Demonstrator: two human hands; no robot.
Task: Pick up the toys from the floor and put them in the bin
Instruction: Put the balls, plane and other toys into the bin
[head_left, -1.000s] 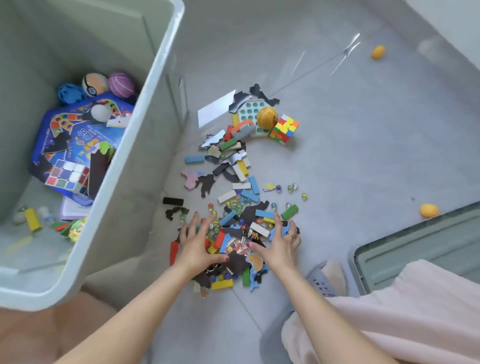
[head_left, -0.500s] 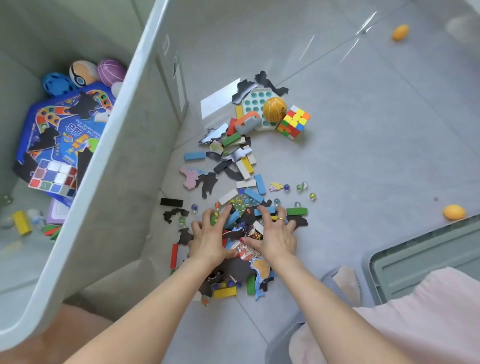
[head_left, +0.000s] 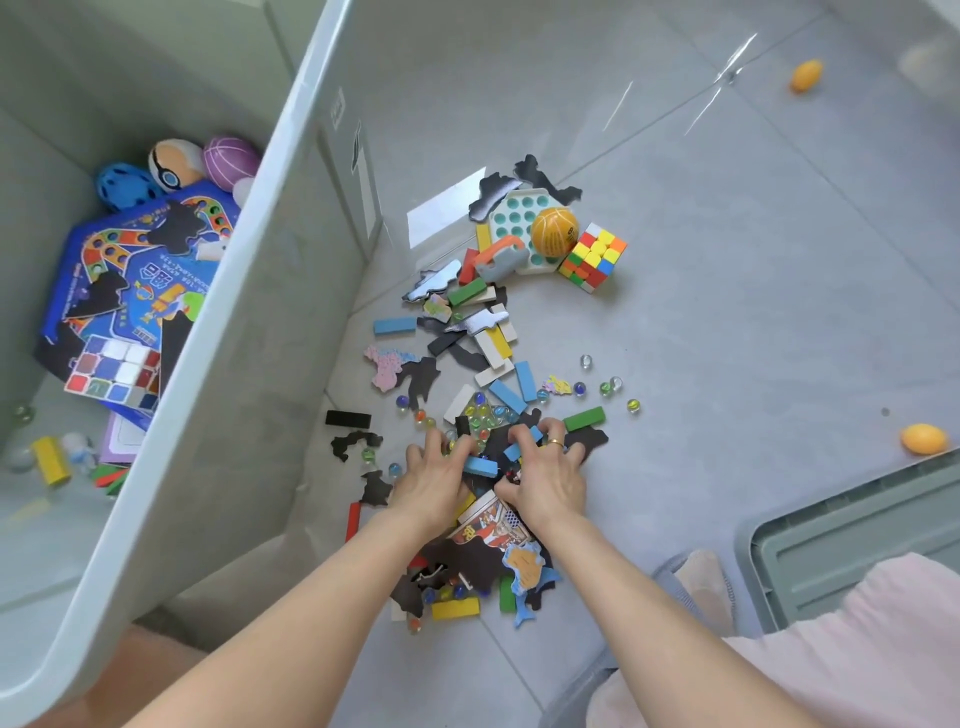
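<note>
Both hands are down on the pile of toys on the floor, side by side and nearly touching. The left hand has its fingers curled into the heap of marbles and small pieces; the right hand, a ring on one finger, has its fingers curled over blue blocks and dark puzzle pieces. Both are closed around loose toys from the pile, gathering them between the palms. A printed card lies just below and between the wrists.

The remaining toys spread away from the hands: a yellow block and a green block near the pile, scattered marbles to the right, and farther off a colour cube touching an orange ball that rests on a white bubble board. Two small orange eggs lie well apart on the right.

The bin stands just left of the pile, its wall beside the toys. Inside it lie a blue game board, three balls in the far corner, and a yellow block. A grey lid lies at lower right.
</note>
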